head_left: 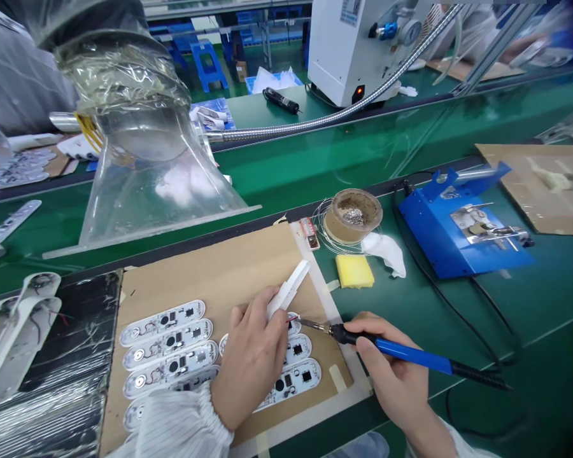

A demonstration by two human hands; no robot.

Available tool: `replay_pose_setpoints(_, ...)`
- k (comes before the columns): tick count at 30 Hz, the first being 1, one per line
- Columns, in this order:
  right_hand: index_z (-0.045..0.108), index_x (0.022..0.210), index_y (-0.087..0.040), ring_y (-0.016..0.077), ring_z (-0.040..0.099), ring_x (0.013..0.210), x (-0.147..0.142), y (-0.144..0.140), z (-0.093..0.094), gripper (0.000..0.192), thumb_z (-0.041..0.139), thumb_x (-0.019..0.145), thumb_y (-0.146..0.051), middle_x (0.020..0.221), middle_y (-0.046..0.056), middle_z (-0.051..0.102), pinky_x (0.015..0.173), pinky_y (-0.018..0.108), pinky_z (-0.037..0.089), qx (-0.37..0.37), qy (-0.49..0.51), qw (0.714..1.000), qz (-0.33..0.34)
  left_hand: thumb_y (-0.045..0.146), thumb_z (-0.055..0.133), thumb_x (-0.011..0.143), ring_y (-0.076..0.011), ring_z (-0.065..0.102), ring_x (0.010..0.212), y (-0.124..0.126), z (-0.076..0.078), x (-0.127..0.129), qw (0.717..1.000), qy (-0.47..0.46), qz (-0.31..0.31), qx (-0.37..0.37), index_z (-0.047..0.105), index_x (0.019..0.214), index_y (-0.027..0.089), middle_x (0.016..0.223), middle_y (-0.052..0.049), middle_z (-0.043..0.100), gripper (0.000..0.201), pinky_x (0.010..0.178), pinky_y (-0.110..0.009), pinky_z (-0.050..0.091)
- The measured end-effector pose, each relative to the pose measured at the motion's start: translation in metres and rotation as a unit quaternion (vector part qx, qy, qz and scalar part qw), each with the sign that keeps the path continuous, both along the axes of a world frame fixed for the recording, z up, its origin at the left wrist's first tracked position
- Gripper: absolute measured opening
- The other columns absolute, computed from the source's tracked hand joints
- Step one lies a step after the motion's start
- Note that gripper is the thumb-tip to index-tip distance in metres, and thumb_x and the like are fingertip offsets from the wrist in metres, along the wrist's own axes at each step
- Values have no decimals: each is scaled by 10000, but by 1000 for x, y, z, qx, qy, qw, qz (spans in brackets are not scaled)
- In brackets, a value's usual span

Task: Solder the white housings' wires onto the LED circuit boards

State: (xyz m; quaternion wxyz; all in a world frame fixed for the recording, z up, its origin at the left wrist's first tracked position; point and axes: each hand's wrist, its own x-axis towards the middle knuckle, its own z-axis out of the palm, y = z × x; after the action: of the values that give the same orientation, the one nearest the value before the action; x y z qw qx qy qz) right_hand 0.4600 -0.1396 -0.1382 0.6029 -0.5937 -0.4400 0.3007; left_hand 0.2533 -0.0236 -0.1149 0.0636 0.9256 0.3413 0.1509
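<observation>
My right hand [396,369] is closed around a blue-and-black soldering iron [410,354], held like a pen. The iron's tip reaches a red wire at the end of a white circuit board [293,326]. Over that board, my left hand [253,353] has its fingers closed on a slim white plastic piece [290,287], which points up and to the right. My left fingers hide most of the board and the wire's far end. Below it lie more rounded white boards [310,375], and another column of boards [165,323] lies left of my hand on the cardboard [205,257].
White casings with wires [28,324] lie far left. A solder wire coil [322,222] surrounds a round tub [358,216] behind a yellow sponge [354,271]. The blue iron stand [458,235] is at right. A clear fume hood [157,191] hangs at upper left.
</observation>
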Motion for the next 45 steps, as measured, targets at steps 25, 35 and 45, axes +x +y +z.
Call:
replay_pose_setpoints(25,768,1106,-316,156,698,739,0,2,1,184,654,1027,-196,974,29,729,516,205,504,2,-28,1000,-2,86,506,1060,-273,630,1040,-2,-1,1,1000,3,7,13,547,1027,181,1398,-197,587,109,837,-415,414)
replay_pose_setpoints(35,766,1107,-318,130,653,643,0,3,4,186,651,1030,-194,941,16,722,496,208,494,10,-28,1000,8,96,496,1067,-278,658,1047,-2,2,3,1000,6,6,28,554,997,178,1393,-206,600,122,843,-413,421)
replay_pose_setpoints(45,805,1051,-276,189,694,699,1,1,5,127,697,994,-238,946,62,742,480,247,485,-8,-11,1000,-21,97,496,1061,-274,670,1020,-1,2,4,1000,9,11,25,575,977,173,1376,-201,624,138,830,-414,434)
